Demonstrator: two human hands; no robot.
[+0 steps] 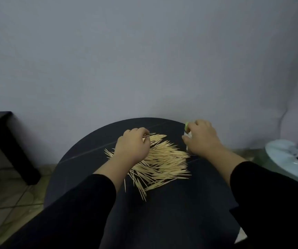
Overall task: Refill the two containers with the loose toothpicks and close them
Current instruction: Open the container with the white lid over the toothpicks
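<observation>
Nearest to me, two black sleeves (83, 203) reach forward over the round dark bench (76, 164). In the middle of the bench lies a spread heap of loose pale wooden toothpicks (164, 164), most of them pointing roughly left to right, with a few strays at the near edge of the heap.

My left hand (132, 146) rests on the far left part of that heap, knuckles up and fingers curled down, pinching a few sticks whose tips poke out to the right from under the fingertips.

My right hand (203, 139) is at the far right of the bench, just beyond the heap, with its fingers wrapped round a small pale plastic container (187, 135) with a light green lid (186, 127). The hand hides most of it, so I cannot tell whether the lid is seated. I see only this one container.

On the tiled floor (10, 203) a dark low table (4, 137) stands to the left, and a pale round fan base (286, 155) to the right. A plain grey-blue wall (144, 60) rises behind the bench.
</observation>
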